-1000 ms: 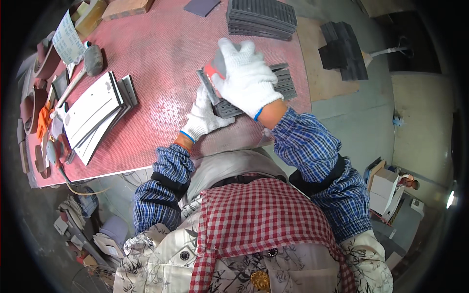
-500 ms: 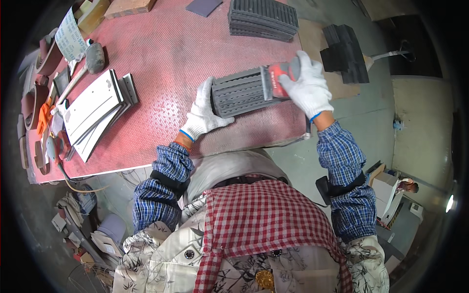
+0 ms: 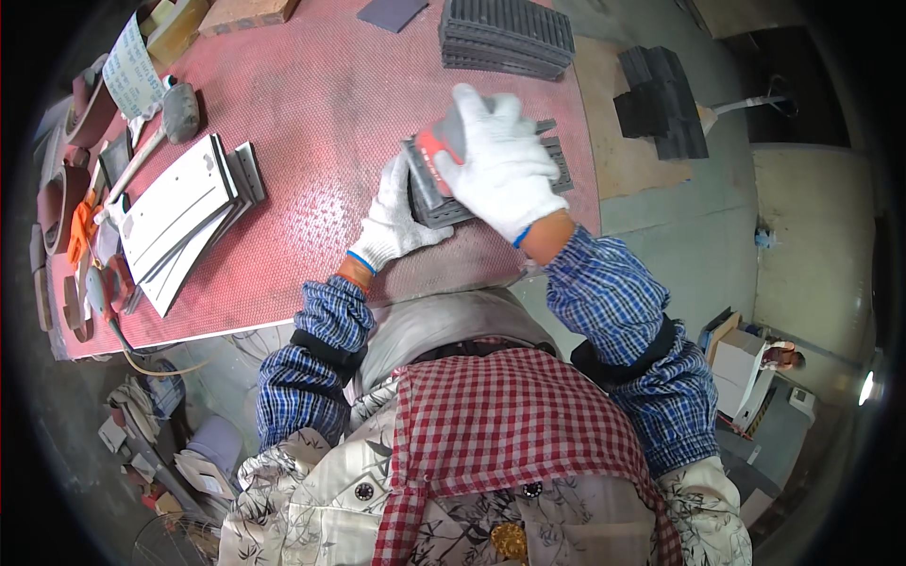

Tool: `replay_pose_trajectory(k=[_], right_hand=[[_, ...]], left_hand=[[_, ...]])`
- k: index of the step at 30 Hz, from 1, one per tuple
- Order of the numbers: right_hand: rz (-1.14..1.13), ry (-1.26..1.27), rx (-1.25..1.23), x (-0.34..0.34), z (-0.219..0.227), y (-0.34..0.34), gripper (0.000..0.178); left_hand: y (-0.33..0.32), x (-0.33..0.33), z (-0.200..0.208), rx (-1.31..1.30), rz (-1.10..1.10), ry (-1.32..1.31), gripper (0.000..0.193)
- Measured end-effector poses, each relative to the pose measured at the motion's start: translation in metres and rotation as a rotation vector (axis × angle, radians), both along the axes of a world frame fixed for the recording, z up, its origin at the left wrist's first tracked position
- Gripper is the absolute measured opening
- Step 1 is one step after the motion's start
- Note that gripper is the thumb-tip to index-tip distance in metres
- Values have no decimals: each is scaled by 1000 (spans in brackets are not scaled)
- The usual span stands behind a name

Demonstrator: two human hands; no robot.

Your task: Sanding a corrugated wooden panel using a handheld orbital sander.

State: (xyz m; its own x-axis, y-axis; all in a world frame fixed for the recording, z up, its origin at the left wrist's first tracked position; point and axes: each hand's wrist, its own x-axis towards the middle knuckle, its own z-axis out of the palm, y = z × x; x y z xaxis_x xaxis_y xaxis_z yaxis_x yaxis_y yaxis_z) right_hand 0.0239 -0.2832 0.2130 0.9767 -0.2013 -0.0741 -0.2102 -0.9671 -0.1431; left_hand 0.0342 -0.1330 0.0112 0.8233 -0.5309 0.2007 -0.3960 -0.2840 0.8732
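My right hand [image 3: 505, 168], in a white knit glove, is closed over a red and grey power sander [image 3: 438, 143]. The sander's flat pad rests on the left end of a block of dark grey slotted strips [image 3: 435, 211] lying side by side near the table's front edge. Much of the block is hidden under my right hand and the sander; its right end shows past the glove. My left hand [image 3: 391, 215], gloved too, grips the block's left end, thumb along the near side and fingers at the far left corner.
On the red textured table [image 3: 311, 104] lie a stack of white plates [image 3: 179, 212] and a mallet [image 3: 180, 113] at left. Another grey strip stack [image 3: 505, 38] sits at the back. Dark blocks [image 3: 663, 104] rest on brown board to the right. Sanding belts [image 3: 71, 193] crowd the left edge.
My right hand has slid the sander leftward along the block, from its right end to its left end. My left hand has stayed in place.
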Motion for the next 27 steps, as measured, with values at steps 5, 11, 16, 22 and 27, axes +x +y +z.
replay_pose_trajectory(k=[5,11,16,22,27], right_hand=[[77,76,41,1,11,26,69],[53,85,84,-29,8,-2,68],[2,-108,5,-54,-11,-68,70],[-188,-112,-27,-60,-11,-113,73],[-173,-87,-32,-56,-11,-93,75]], left_hand=[[0,3,-9,-505,-402,425,96],[-1,-3,3,-98,-46,41,117],[1,0,6,6,-3,-72,136],[1,0,2,13,-4,-69,136],[1,0,0,2,7,-46,136]])
